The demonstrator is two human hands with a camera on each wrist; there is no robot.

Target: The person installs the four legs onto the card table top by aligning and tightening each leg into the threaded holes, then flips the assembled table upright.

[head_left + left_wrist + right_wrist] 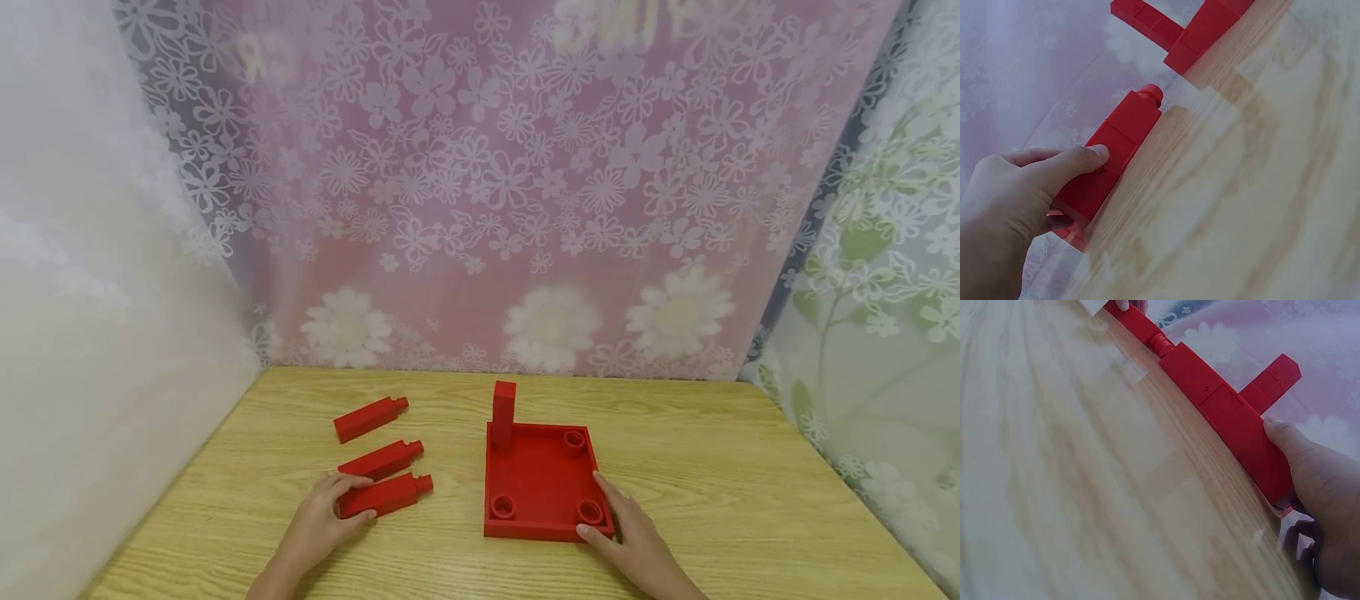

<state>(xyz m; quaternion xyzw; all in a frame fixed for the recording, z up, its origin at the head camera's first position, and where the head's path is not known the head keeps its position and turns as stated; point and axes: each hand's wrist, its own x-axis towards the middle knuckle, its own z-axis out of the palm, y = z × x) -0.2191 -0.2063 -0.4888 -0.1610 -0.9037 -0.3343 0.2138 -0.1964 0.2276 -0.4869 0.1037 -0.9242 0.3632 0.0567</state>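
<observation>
On the wooden table, my left hand (pixel 318 512) grips the nearest red leg (pixel 390 496), a square block with a round peg at its right end, between thumb and fingers. In the left wrist view that leg (pixel 1110 150) lies low along the tabletop, thumb on its side. Toward the right, a shallow square red tray (pixel 543 475) has round sockets in three corners and one red leg (pixel 504 412) upright at its far left corner. My right hand (pixel 630 533) holds the tray's near right corner, thumb on the front wall and fingers along the right side.
Two more red legs, a middle one (pixel 382 460) and a far one (pixel 369 419), lie left of the tray. A floral curtain (pixel 510 192) hangs behind the table (pixel 667 433), with pale sheets at both sides.
</observation>
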